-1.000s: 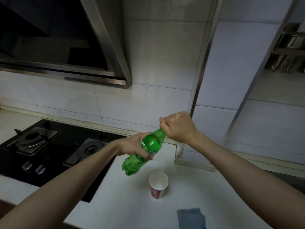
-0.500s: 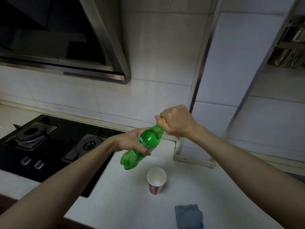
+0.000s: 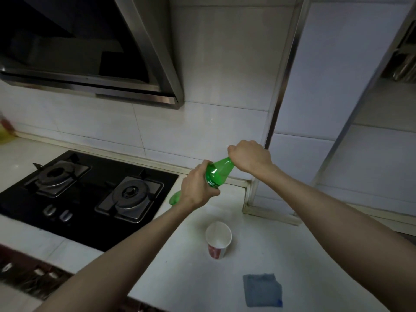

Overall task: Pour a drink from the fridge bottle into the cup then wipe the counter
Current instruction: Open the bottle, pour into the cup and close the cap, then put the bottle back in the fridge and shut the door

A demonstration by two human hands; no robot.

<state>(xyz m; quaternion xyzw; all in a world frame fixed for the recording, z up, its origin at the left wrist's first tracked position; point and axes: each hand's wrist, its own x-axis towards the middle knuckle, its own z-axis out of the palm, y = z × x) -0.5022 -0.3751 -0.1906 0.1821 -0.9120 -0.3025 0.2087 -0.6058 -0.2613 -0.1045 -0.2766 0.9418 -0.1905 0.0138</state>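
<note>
A green plastic bottle [image 3: 218, 172] is held tilted above the white counter [image 3: 184, 262], neck up to the right. My left hand [image 3: 198, 188] wraps its middle. My right hand [image 3: 249, 157] is closed over the bottle's top, hiding the cap. Below them an empty white paper cup [image 3: 218, 238] with a red print stands upright on the counter. A folded grey-blue cloth [image 3: 263, 290] lies flat in front of the cup, to the right.
A black two-burner gas hob [image 3: 85, 190] fills the counter's left side, under a steel range hood [image 3: 90, 52]. A tiled wall runs behind. A tiled column with metal trim [image 3: 279, 109] juts out at the right.
Both hands and the bottle stay together, shifted slightly away from the cup. The left hand now covers more of the bottle's body. The view has tilted down a little.
</note>
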